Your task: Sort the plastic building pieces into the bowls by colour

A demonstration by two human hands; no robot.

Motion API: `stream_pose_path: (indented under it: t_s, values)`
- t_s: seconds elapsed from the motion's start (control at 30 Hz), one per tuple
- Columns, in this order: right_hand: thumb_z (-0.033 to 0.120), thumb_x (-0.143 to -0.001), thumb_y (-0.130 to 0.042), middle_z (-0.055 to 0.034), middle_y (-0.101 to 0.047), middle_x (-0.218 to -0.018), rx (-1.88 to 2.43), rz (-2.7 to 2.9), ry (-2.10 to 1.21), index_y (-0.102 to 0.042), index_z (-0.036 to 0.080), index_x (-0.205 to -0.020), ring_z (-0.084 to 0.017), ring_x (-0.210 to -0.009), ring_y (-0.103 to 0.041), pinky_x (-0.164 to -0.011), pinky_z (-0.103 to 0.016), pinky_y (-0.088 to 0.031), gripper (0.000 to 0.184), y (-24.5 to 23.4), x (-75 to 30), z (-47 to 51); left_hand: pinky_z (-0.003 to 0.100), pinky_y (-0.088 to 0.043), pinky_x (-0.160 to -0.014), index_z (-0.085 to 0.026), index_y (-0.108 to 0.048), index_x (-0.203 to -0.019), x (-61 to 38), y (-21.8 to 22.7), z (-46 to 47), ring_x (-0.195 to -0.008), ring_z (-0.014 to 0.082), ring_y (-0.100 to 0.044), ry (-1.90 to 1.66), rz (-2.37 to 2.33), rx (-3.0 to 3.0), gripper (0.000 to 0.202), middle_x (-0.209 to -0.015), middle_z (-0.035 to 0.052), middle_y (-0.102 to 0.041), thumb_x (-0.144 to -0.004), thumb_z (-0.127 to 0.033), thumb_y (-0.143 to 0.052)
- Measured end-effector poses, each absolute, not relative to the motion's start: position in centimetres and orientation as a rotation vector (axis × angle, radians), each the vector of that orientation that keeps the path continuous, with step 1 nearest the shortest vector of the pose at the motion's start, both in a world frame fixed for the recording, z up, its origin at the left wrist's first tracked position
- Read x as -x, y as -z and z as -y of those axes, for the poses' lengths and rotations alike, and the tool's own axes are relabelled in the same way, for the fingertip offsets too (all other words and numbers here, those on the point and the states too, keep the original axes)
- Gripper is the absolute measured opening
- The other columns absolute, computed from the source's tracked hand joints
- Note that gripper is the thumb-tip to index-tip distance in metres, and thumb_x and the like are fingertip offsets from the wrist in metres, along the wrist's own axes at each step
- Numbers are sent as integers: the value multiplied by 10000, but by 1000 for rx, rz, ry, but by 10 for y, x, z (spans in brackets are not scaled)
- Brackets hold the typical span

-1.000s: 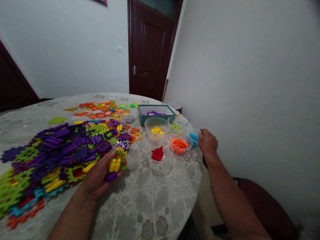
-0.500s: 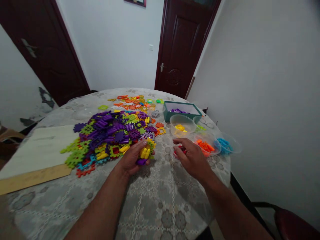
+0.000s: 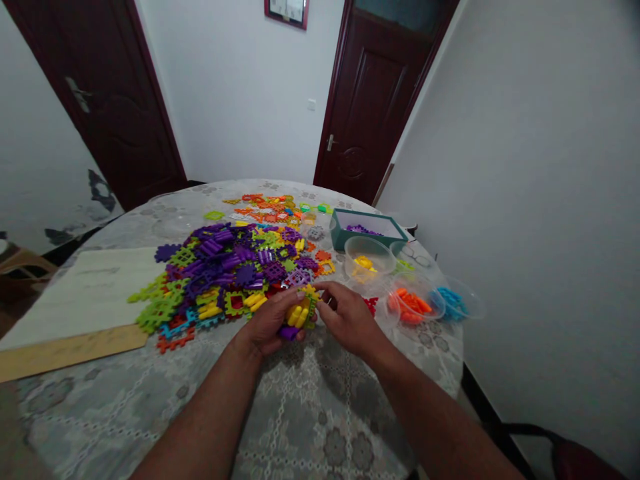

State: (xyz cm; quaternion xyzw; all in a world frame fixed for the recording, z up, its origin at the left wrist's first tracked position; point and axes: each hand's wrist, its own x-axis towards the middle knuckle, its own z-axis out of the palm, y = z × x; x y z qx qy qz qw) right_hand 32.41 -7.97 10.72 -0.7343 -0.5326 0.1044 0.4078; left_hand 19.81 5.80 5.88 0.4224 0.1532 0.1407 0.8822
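Note:
My left hand (image 3: 270, 323) is closed round a small cluster of joined plastic pieces (image 3: 299, 312), yellow, green and purple, held just above the table. My right hand (image 3: 345, 319) has come up against the cluster from the right, its fingertips pinched on the top edge. Just beyond both hands lies a big heap of interlocking plastic pieces (image 3: 225, 267), mostly purple and green. Whether the right fingers grip a single piece or only touch the cluster is hidden.
A round table with a lace cloth (image 3: 300, 413). Clear bowls hold yellow (image 3: 367, 257), orange (image 3: 411, 300) and blue (image 3: 457, 299) pieces; red pieces (image 3: 371, 305) show beside my right hand. A teal box (image 3: 367, 227) stands behind. Orange pieces (image 3: 265, 207) lie farther back. A pale board (image 3: 75, 300) lies left.
My right hand moved from the blue bowl at the table's right edge across the bowls to the cluster in my left hand. The camera turned left; my left hand kept its hold.

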Motion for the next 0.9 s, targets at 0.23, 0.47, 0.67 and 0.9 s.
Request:
stream_pose_path:
  t_s: [0.23, 0.47, 0.67, 0.9]
  values:
    - [220, -930, -571, 1, -714, -873, 1808, 1168, -269, -719, 211, -1208, -163, -754, -635, -727, -291, -494, 316, -109, -330, 85, 243, -523, -386, -163, -702, -1161, -199, -56, -59, -764, 236, -751, -292, -381, -881, 345, -906, 76, -721, -878, -334, -802]
    - [330, -931, -557, -22, -722, -895, 1870, 1035, -53, -725, 196, -1257, -184, -752, -644, -732, -312, -503, 390, -131, -384, 85, 239, -521, -408, -172, -728, -1262, -198, -60, -61, -798, 235, -763, -305, -394, -841, 399, -1090, 139, -748, -897, -324, -781]
    - [304, -902, -529, -158, -776, -1054, 2131, 867, 357, -723, 114, -1280, -289, -939, -703, -924, -441, -531, 465, -132, -459, 82, 249, -527, -409, -139, -738, -1250, -199, -60, -61, -775, 224, -754, -316, -407, -785, 386, -1106, 154, -750, -917, -332, -764]
    - [314, -973, -535, -130, -774, -1150, 1997, 1179, 260, -749, 190, -1182, -252, -956, -710, -920, -395, -551, 325, -119, -407, 83, 234, -520, -427, -136, -728, -1261, -199, -56, -62, -791, 234, -765, -292, -375, -731, 387, -1126, 182, -761, -942, -354, -737]
